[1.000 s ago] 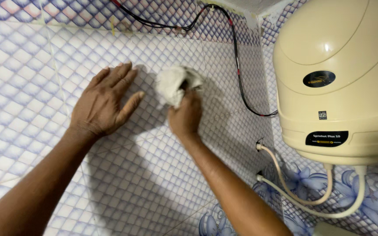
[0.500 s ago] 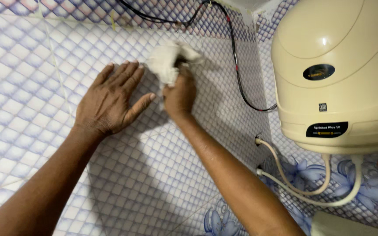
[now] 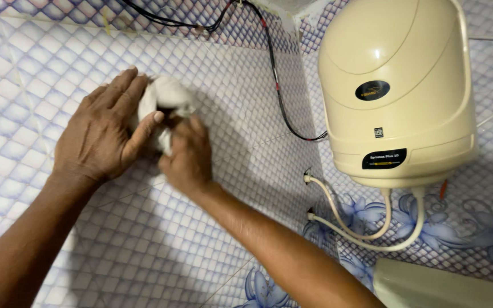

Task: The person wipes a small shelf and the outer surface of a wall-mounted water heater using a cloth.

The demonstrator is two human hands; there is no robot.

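- The white cloth [image 3: 164,102] was bunched against the tiled wall [image 3: 41,68], pinched between both our hands, left of the corner.
- Since a second ago, the cloth had slid leftward along the tiles, and we judged the wiping had moved to a fresh patch further from the heater.
- Our right hand [image 3: 186,157] had its fingers clenched on the cloth's lower part.
- Our left hand [image 3: 101,134], flat on the wall and apart from the cloth before, now touched the cloth, thumb hooked over its edge, fingers spread and not gripping.
- The black cable [image 3: 278,85] ran down the wall well to the right.
- The cream water heater [image 3: 395,91] hung on the adjoining wall, white hoses [image 3: 360,231] below it, both untouched.
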